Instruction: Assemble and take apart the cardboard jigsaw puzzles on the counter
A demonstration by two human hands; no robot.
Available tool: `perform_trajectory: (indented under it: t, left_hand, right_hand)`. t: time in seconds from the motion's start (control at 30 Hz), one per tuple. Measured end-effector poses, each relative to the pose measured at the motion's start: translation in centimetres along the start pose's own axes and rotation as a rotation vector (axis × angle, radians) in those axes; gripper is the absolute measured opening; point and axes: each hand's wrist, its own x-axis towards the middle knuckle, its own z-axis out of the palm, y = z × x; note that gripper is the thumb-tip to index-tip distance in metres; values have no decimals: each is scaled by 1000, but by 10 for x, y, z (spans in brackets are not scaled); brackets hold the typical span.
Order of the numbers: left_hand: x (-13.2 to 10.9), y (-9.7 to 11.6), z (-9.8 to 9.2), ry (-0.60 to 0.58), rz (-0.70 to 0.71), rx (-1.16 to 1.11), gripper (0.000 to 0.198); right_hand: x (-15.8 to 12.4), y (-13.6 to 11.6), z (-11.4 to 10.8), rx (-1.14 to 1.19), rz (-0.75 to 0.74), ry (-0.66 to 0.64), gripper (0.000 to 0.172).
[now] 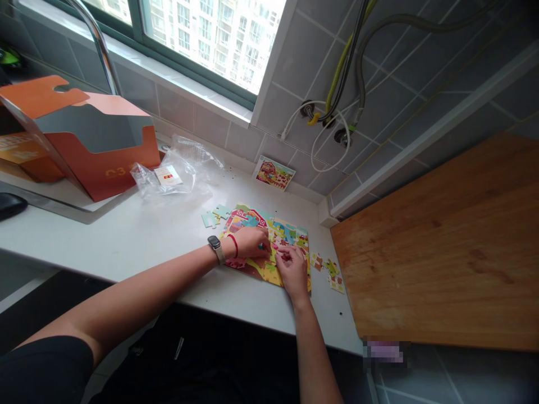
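Head view: hands [292,271] hide centre of jigsaw puzzle [286,235]

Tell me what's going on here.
A person is working with both bare hands on a colourful farm jigsaw puzzle on a white counter. The left hand rests on the pieces beside the red barn, and the right hand has its fingers on the puzzle's middle. Loose pieces lie to its right, and a small picture card leans against the tiled wall. An orange box and a clear plastic bag sit further left.
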Motion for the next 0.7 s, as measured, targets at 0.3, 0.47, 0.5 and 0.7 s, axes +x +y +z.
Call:
perform_trajectory:
  t: [0.3, 0.47, 0.5, 0.7]
  left_hand:
    - [-1, 1, -1, 4, 9, 17, 13]
    - [-1, 3, -2, 4, 16, 21, 13]
    - [-1, 4, -2, 3, 17, 22, 14]
    - [-2, 6, -3, 12, 1, 26, 18]
  right_hand:
    - [-5, 0, 1, -142, -88, 31, 19]
    - [-15, -3, 0, -232, -112, 48, 25]
    - [-17, -4, 0, -248, -122, 48, 26]
    - [-26, -3, -3, -299, -124, 91, 28]
